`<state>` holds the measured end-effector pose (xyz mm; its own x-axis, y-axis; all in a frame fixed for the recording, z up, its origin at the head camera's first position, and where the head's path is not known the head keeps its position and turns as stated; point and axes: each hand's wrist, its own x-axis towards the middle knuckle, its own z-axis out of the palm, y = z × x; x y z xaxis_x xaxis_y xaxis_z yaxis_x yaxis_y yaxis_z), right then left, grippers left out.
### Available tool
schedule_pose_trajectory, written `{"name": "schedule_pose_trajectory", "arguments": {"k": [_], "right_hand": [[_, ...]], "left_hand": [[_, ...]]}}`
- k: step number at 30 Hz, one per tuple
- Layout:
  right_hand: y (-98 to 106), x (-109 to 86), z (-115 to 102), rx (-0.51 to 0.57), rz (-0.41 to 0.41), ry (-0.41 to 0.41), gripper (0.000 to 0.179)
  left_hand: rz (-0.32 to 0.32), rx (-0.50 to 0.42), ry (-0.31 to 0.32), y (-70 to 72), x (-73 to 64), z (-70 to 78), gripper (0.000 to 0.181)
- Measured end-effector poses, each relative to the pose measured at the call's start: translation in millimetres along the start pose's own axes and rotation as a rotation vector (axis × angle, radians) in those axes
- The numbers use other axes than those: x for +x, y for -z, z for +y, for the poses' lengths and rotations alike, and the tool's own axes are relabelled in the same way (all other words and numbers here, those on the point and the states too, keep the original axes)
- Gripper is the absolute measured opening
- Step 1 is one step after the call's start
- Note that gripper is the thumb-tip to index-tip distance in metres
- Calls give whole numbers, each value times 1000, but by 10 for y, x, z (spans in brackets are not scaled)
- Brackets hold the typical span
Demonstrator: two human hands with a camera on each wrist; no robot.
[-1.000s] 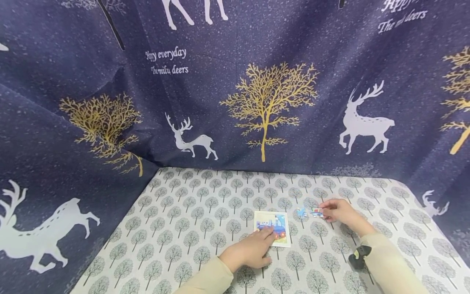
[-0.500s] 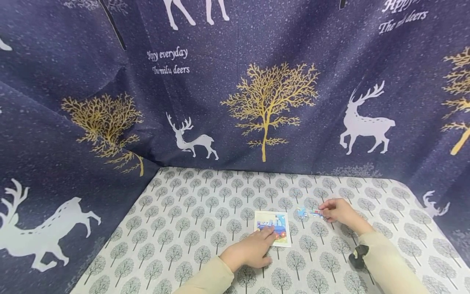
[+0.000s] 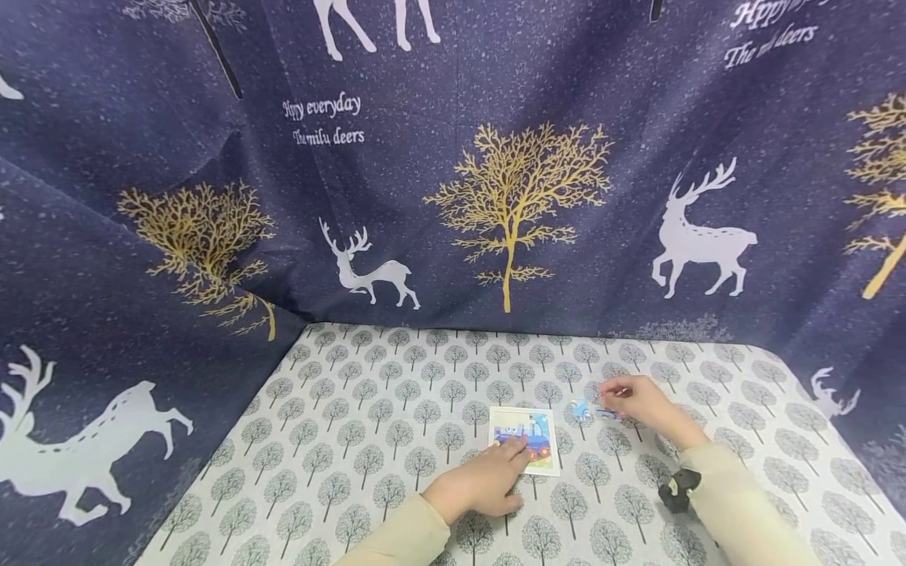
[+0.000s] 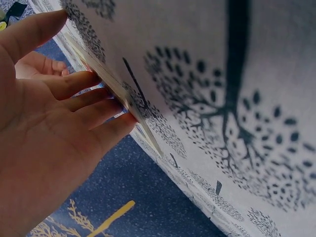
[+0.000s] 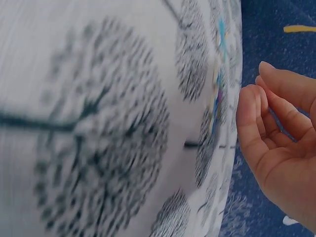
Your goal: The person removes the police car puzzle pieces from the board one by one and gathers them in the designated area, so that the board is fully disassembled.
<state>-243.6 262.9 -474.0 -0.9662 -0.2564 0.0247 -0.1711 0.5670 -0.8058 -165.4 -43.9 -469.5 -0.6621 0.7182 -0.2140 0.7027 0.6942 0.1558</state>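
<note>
A white-framed jigsaw puzzle (image 3: 543, 424) with a blue cartoon vehicle lies on the table. My left hand (image 3: 484, 479) rests its straight fingers on the puzzle's lower left part and covers some of the picture; in the left wrist view the fingertips meet the board's edge (image 4: 148, 136). To the right of the frame lies a light-blue puzzle piece (image 3: 580, 410), and beside it a second blue puzzle piece (image 3: 609, 414), partly under my right hand (image 3: 640, 402). In the right wrist view that hand's fingers are loosely bent above the pieces (image 5: 216, 103), with nothing seen between them.
The tabletop is covered by a white cloth (image 3: 340, 487) printed with grey trees. Behind it and to the left hang dark blue curtains (image 3: 453, 204) with deer and golden trees. A black device (image 3: 679, 489) sits at the right sleeve's cuff.
My right hand has lifted from the second piece and shifted a little left over it, towards the light-blue piece. The left hand and the framed puzzle have stayed in place.
</note>
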Motion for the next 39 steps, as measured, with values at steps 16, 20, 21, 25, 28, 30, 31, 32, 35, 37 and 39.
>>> {"name": "schedule_pose_trajectory", "arguments": {"k": [16, 20, 21, 25, 28, 30, 31, 32, 35, 37, 39], "right_hand": [[-365, 190, -231, 105, -60, 54, 32], [-485, 215, -300, 106, -105, 61, 33], [-511, 222, -314, 104, -121, 65, 34], [-607, 253, -340, 100, -161, 67, 34], [-665, 269, -337, 84, -172, 94, 32], [-696, 272, -334, 62, -167, 101, 31], [-709, 270, -333, 57, -170, 99, 31], [-718, 267, -334, 53, -173, 95, 31], [-739, 262, -340, 47, -175, 65, 33], [-742, 260, -352, 50, -185, 56, 35], [-746, 264, -360, 46, -186, 51, 37]], "left_hand": [[15, -3, -14, -20, 9, -12, 70], [10, 4, -13, -12, 8, -10, 71], [9, 2, -14, -13, 6, -10, 71], [2, -2, -15, -23, 11, -16, 71], [-3, -2, -12, -28, 20, -21, 72], [-3, -3, -9, -31, 25, -23, 73], [-3, -3, -8, -33, 28, -24, 72], [-4, -3, -7, -34, 27, -24, 72], [-4, -7, -7, -36, 25, -27, 72], [-6, -9, -5, -35, 24, -30, 72], [-5, -10, -4, -37, 25, -34, 73]]}}
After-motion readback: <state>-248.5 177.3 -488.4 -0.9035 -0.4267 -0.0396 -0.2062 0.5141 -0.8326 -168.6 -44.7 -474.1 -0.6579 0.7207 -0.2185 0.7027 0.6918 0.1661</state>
